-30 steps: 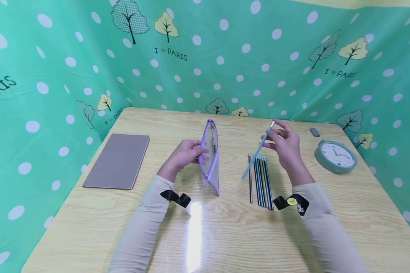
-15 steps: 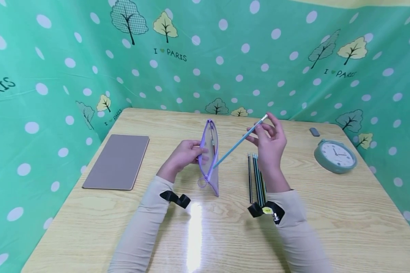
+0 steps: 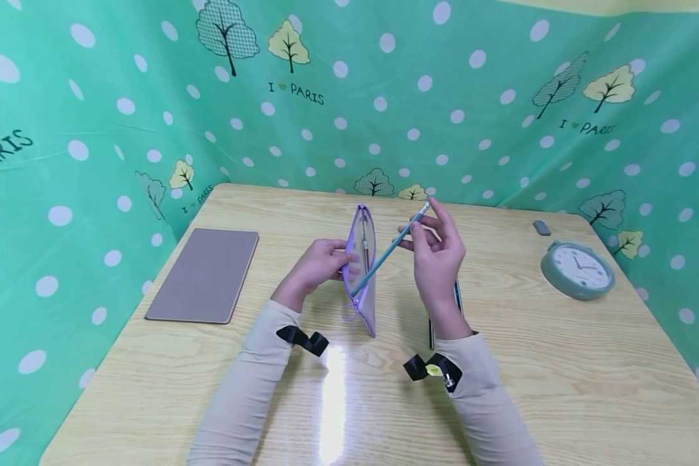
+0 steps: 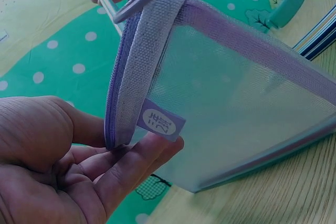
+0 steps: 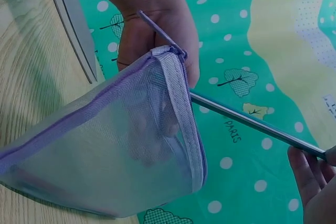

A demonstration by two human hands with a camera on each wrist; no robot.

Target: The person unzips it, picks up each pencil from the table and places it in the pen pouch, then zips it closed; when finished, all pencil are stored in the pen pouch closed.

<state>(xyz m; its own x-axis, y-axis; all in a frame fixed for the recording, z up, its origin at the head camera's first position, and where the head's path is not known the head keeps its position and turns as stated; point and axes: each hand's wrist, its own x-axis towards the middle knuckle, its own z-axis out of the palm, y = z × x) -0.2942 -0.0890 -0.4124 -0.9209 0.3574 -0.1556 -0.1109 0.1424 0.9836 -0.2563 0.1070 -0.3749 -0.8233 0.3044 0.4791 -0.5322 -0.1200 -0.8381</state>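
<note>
My left hand pinches the edge of a see-through mesh pencil case with purple trim, its zip undone and its mouth gaping upward. Inside it lies a slim dark-and-white pencil. My right hand pinches a blue-green pencil near its white eraser end. That pencil slants down to the left, its lower end in the mouth of the case by the zip pull. In the right wrist view the pencil passes behind the case's zipped edge. A purple ring pull hangs from the zip.
Several dark pencils lie on the table, mostly hidden under my right hand and wrist. A grey notebook lies at the left. To the right are a round teal clock and a small grey eraser. A green patterned cloth hangs behind.
My right hand has carried the blue-green pencil leftward from above the row of pencils, and its lower end has entered the pencil case's mouth. My left hand has kept its hold.
</note>
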